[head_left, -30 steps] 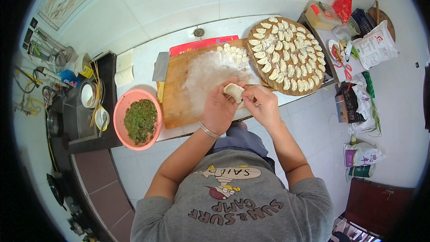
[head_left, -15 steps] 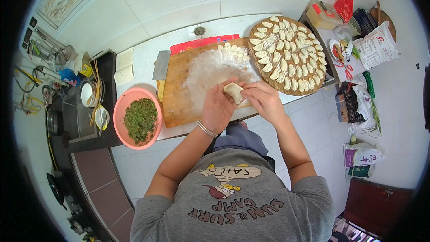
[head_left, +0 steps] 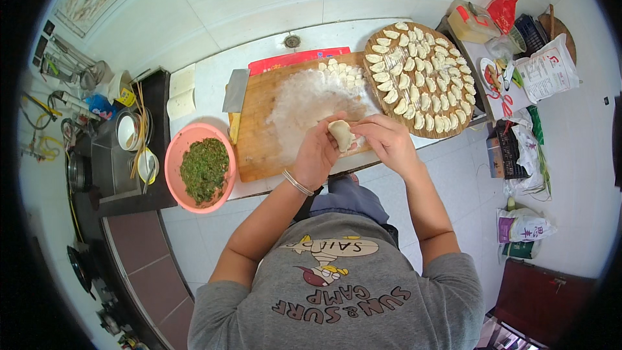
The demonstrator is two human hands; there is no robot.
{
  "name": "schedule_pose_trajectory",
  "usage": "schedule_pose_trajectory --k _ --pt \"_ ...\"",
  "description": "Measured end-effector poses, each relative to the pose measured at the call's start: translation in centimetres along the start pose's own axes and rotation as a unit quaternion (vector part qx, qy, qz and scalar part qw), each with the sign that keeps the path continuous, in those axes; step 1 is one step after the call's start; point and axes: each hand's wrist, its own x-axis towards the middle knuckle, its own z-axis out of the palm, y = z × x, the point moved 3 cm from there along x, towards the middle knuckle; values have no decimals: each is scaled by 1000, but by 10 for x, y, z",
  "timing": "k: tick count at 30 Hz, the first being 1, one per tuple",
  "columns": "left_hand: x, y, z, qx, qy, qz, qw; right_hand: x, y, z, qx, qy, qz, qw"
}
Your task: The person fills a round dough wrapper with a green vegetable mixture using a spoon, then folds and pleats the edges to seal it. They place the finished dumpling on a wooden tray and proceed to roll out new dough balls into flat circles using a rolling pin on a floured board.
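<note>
A pale folded dumpling (head_left: pixel 341 136) is held between my two hands above the near edge of a floured wooden board (head_left: pixel 256 142). My left hand (head_left: pixel 315 155) cups it from the left, with a silver bangle on that wrist. The fingers of my right hand (head_left: pixel 387 141) pinch its right edge. Small dough pieces (head_left: pixel 343 74) lie at the back right of the board, beside a patch of white flour. Rows of shaped dumplings (head_left: pixel 420 80) cover a round wooden board (head_left: pixel 382 105) to the right.
A pink bowl (head_left: pixel 170 167) of chopped green filling (head_left: pixel 206 168) stands left of the board. A cleaver (head_left: pixel 236 94) lies along the board's left edge. Further left is a sink (head_left: pixel 116 168) with bowls and chopsticks. Bags and a plastic box (head_left: pixel 471 24) stand at the right.
The dumpling has turned more upright and shifted slightly right in my hands. My right fingers have moved along its edge.
</note>
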Motion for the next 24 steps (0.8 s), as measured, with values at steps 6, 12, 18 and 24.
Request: schedule_pose_trajectory --k 6,12,18,24 --pt "1 -7 -9 9 -11 4 1000 1 2 6 38 -30 17 999" --pt "4 -17 -11 84 -9 8 996 -7 2 16 42 -32 171 984" --pt "-2 -7 -8 123 -12 -11 992 2 -7 -3 7 -1 91 996" --pt "-1 -5 -8 142 -36 -19 989 0 1 1 39 -51 22 998"
